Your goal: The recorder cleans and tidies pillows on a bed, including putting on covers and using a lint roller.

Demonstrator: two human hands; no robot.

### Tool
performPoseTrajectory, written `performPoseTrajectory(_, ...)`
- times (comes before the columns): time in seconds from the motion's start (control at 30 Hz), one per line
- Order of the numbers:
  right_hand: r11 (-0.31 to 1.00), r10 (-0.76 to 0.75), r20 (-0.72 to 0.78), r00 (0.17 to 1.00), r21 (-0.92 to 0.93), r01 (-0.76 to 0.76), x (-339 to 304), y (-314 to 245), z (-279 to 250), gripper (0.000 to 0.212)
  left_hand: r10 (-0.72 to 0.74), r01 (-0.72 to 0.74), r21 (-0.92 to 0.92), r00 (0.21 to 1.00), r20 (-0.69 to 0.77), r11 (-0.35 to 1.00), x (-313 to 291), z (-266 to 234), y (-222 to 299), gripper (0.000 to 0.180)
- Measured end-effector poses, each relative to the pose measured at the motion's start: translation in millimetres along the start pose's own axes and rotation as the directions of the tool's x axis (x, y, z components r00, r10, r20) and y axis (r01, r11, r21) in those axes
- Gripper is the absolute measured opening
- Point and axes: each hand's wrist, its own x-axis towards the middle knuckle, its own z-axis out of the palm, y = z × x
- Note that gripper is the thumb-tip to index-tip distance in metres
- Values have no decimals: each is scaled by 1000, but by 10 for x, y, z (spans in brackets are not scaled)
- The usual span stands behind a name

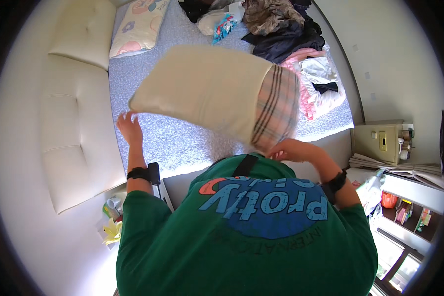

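Note:
A cream pillow point(202, 89) with a pink-and-grey plaid band at its right end hangs over the bed in front of me, slightly blurred. My left hand point(129, 129) pinches its near left corner with the fingertips. At the near right corner, my right hand point(292, 150) is closed on the plaid end; some of its fingers are hidden. Beneath the pillow spreads a bluish-grey bed sheet point(155, 145). Another pillow point(139, 27), pale with pastel prints, lies by the headboard at the far left.
A padded cream headboard point(64, 118) runs along the left. Dark and brown clothes point(281, 34) are heaped at the far right, beside folded pink and white bedding point(323, 84). A cream cabinet point(377, 143) stands to the right, and yellow flowers point(112, 232) sit at lower left.

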Motion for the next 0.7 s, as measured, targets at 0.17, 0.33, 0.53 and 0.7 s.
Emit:
performPoseTrajectory(0.17, 977, 192, -280, 941, 143, -157, 264, 703, -115, 32, -370, 401, -29, 868, 330, 915, -1315, 901, -1006, 34)
performPoseTrajectory(0.33, 913, 408, -324, 854, 162, -375, 237, 1086, -209, 24, -498, 715, 10, 478, 723, 699, -2379, 1402, -1210, 38)
performPoseTrajectory(0.53, 777, 542, 18, 840, 369, -510, 223, 2034, 155, 19, -326, 818, -46, 279, 903, 573, -2581, 1187, -174, 20)
performPoseTrajectory(0.7, 721, 624, 169, 763, 250, -646, 703, 2375, 192, 20, -261, 921, 25, 84, 962, 388, -2676, 1080, 270, 18)
